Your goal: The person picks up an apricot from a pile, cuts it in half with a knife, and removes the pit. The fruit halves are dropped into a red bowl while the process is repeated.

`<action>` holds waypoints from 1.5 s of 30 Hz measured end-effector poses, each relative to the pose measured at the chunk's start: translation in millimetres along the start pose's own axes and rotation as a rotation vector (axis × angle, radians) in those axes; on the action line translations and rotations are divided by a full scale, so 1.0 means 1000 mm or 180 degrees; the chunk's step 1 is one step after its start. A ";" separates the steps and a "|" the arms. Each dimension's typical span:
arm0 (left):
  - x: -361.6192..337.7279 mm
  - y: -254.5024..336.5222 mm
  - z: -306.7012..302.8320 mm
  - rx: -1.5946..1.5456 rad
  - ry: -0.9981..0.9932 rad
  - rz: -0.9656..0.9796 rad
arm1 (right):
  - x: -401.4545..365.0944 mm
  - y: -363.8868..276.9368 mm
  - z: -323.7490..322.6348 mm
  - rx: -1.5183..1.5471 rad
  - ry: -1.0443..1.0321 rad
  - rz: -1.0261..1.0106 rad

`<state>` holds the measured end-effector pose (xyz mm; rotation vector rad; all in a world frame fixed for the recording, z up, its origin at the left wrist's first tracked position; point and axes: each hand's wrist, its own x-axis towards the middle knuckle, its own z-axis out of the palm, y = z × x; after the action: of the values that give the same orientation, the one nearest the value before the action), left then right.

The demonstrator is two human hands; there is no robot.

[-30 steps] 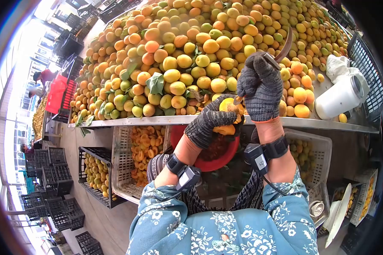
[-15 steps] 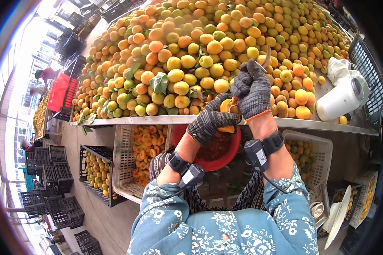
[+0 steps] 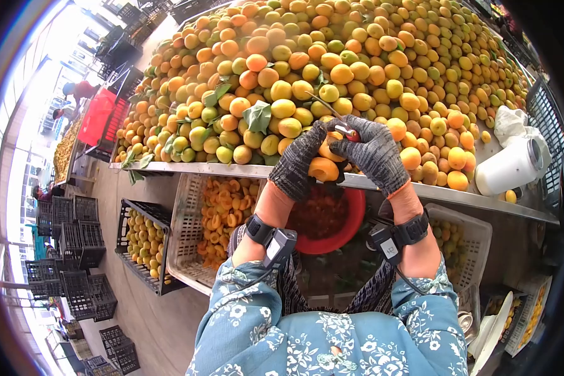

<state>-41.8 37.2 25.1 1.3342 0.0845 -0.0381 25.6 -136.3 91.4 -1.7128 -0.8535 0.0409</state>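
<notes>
Both my hands wear dark grey knit gloves and meet above the table's front edge. Held in my left hand (image 3: 299, 161) is a cut apricot (image 3: 323, 168), its hollow facing me, with more orange flesh showing just above it. My right hand (image 3: 377, 155) is closed on a small knife (image 3: 329, 108) with a reddish handle. The thin blade points up and to the left, clear of the fruit. Right-hand fingertips touch or nearly touch the apricot. Below the hands is a red tub (image 3: 355, 224) with reddish-brown matter inside. A large heap of whole apricots (image 3: 282, 108) lies beyond.
Left of the tub, a white crate (image 3: 191, 266) holds apricot halves; a black crate (image 3: 163, 285) beside it holds whole fruit. Another pale crate (image 3: 479, 241) stands at right below the table. A white jar (image 3: 504, 169) lies on the metal table edge (image 3: 232, 168).
The knife has swung from pointing up-right to up-left, and my right hand has turned over. The cut apricot now faces me. The whole view has shifted slightly.
</notes>
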 end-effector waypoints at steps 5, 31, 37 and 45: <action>0.009 0.005 0.009 -0.1195 0.0441 0.0077 | 0.000 0.001 0.012 -0.0787 -0.0038 -0.0192; -0.121 0.069 -0.036 -0.1769 0.0970 -0.0119 | -0.017 -0.023 0.024 0.2280 -0.0960 0.1475; -0.149 0.066 -0.039 0.0182 0.0745 0.0717 | -0.025 -0.031 0.053 0.2659 -0.1000 0.1571; -0.105 0.044 -0.019 -0.1336 0.0667 0.0205 | -0.023 -0.041 0.054 0.2156 -0.0726 0.1683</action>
<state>-144.1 63.6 72.3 0.9169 0.2149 0.1666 -36.8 -101.0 99.2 -1.2470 -0.4426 0.8044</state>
